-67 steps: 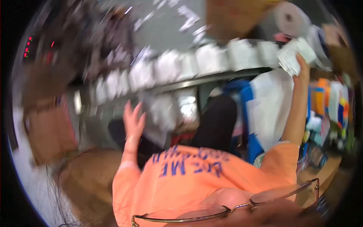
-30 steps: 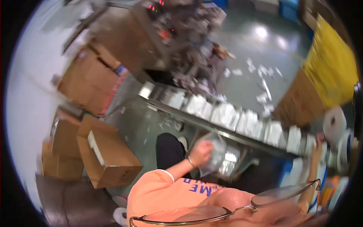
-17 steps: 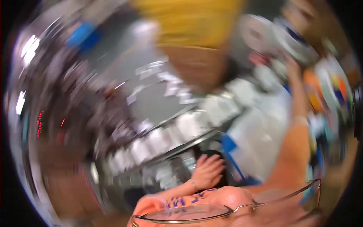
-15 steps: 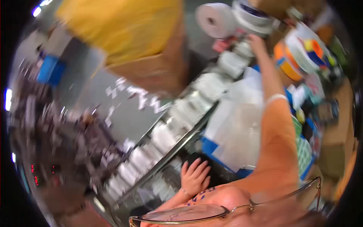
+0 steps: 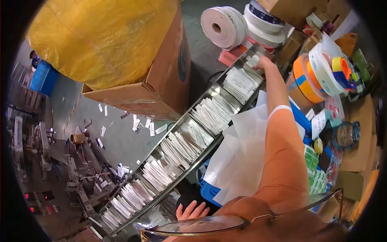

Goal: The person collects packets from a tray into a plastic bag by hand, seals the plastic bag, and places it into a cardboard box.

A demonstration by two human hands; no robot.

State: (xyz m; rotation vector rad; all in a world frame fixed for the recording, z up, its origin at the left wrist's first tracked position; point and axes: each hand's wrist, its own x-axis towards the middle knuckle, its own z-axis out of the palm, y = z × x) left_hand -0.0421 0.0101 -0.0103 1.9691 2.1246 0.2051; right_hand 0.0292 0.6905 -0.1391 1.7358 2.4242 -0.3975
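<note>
A long metal tray (image 5: pixel 213 142) with several compartments runs diagonally across the view, packed with upright bundles of white paper slips (image 5: pixel 177 150). My right hand (image 5: pixel 263 63) reaches to its far end, over the last compartment, beside a few white slips (image 5: pixel 253 60) there. The fingers are mostly hidden, so whether they grip a slip does not show. Low in the view, near the tray's near side, my left hand (image 5: pixel 192 210) lies against something black (image 5: pixel 191 193), its fingers apart and holding nothing. My glasses cover part of it.
Beyond the tray stands a cardboard box (image 5: pixel 161 86) with a yellow plastic cover (image 5: pixel 100 40). Label rolls (image 5: pixel 223 28) sit past the tray's far end. Tape rolls (image 5: pixel 306 78) are at the right, near translucent sheets (image 5: pixel 238 149). Slips litter the floor (image 5: pixel 117 143); machinery stands left.
The view has shifted and become sharper. My right hand stays at the tray's far end, now lower in view. My left hand has moved down, partly behind the glasses.
</note>
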